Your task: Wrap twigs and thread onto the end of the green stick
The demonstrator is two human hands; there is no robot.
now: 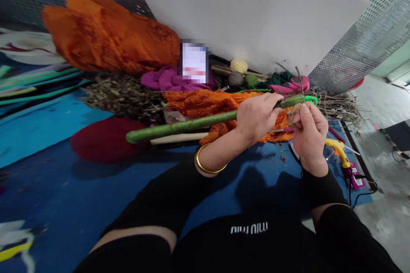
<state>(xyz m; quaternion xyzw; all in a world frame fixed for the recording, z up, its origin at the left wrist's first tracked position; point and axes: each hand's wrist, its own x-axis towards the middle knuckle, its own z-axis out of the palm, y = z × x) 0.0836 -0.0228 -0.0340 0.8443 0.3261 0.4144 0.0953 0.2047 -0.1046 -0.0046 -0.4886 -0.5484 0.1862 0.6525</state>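
Observation:
My left hand (256,113) is wrapped round a long green stick (185,126), which looks bound in green thread and lies slanted above the table. Toward the stick's right end the wrapping (290,101) is thicker, and a bright green loop (311,100) shows beyond it. Just below that end, my right hand (310,134) pinches a small, crumpled, brownish scrap (294,113), close to the stick. Whether the scrap touches the stick I cannot tell. Under the stick lies orange patterned cloth (198,102), with a pale bare stick (176,138) beside it.
A yellow glue gun (338,148) and a purple power strip (354,175) with a cable lie at the right table edge. Behind are yarn balls (238,65), a lit screen (194,63), dry twigs (339,106) and a white board (250,13). A dark red round piece (102,140) lies left.

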